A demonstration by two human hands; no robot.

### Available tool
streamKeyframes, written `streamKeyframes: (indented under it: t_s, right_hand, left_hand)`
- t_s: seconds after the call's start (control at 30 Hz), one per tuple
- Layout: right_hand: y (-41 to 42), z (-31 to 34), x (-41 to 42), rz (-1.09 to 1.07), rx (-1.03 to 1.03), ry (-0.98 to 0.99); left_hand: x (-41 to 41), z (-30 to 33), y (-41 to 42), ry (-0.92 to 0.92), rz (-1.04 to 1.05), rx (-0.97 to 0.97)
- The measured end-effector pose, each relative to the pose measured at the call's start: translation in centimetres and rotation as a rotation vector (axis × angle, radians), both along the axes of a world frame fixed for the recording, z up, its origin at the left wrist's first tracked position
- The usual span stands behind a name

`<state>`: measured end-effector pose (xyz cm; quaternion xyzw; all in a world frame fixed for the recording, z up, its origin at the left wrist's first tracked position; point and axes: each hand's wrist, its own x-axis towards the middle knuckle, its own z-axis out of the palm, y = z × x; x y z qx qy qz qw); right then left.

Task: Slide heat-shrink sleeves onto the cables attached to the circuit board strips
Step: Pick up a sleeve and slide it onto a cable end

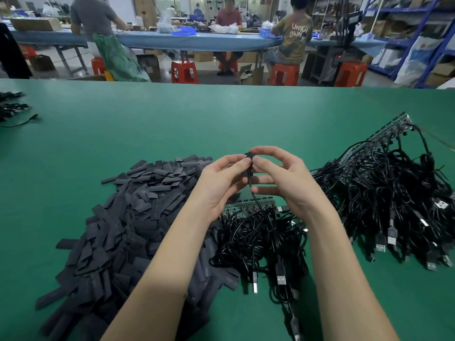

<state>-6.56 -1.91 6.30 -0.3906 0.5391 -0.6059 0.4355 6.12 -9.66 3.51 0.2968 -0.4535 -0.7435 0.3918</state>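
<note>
Both hands, left hand (pixel 222 179) and right hand (pixel 280 179), are pinching one heat-shrink sleeve (pixel 250 157) standing upright on a black cable (pixel 254 200) that is hanging downward.

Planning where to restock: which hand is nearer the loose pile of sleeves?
Left. The left hand hovers at the sleeve pile's far right edge; the right hand is farther right, toward the cable bundle.

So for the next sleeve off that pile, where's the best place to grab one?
Probably a loose heat-shrink sleeve at the pile's far edge, nearest the left hand. Pinch its flat faces from above: it lies flat on top, unburied, so it should lift free without dragging others.
</note>
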Motion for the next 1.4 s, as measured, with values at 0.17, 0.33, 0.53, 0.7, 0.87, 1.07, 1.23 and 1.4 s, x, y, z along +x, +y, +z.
streamKeyframes:
  t_s: [0.17, 0.33, 0.53, 0.7, 0.87, 1.07, 1.23, 1.4]
  right_hand:
    - [-0.3, -0.1, 0.6, -0.114, -0.015, 0.024]
    - [-0.5, -0.1, 0.4, -0.197, 0.012, -0.087]
    - [-0.6, 0.2, 0.5, -0.129, 0.051, -0.083]
    - [-0.3, 0.3, -0.4, -0.358, 0.000, -0.057]
    - [-0.4, 0.5, -0.1, -0.360, -0.025, 0.031]
    - [-0.7, 0.9, 0.8, -0.165, -0.069, -0.102]
    - [-0.7, 0.4, 0.8, -0.154, -0.101, -0.220]
    - [-0.8, 0.1, 0.7, -0.176, -0.132, -0.264]
  left_hand:
    - [0.3, 0.2, 0.1, -0.052, -0.018, -0.134]
    - [0.6, 0.4, -0.2, 0.014, -0.040, 0.018]
    - [0.5, 0.1, -0.2, -0.008, -0.035, 0.012]
    - [0.8, 0.5, -0.3, 0.106, -0.044, 0.075]
    - [1.1, 1.7, 0.2, 0.163, -0.063, 0.142]
    - [2.2, 3.2, -0.2, -0.068, -0.138, -0.126]
    - [2.0, 2.5, 0.0, -0.076, -0.121, -0.073]
    - [1.4, 2.2, 0.3, -0.055, -0.102, -0.062]
